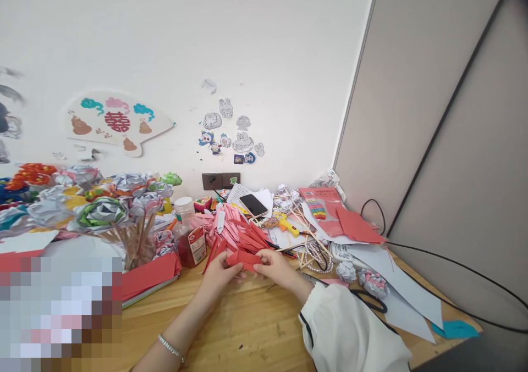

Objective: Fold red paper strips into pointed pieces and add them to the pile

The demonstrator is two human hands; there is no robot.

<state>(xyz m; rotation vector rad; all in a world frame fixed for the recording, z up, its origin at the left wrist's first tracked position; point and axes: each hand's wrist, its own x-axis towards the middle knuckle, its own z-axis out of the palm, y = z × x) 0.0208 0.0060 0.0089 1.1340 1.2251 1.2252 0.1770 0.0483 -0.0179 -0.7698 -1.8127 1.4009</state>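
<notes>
My left hand (228, 269) and right hand (270, 264) are pinching a red paper piece (246, 260), only part-folded I reckon; red and pink strips (243, 236) already heaped just beyond.

The head view looks forward and down over the nearby table (243, 328) toward the wall (264, 31).

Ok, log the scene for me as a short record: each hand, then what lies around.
left hand: gripping the left end of a red paper
right hand: gripping its right end
beyond the hands: heap of red and pink paper strips, phone
to the left: jar, paper flowers
to the right: yellow glue gun
surface: wooden table
</notes>
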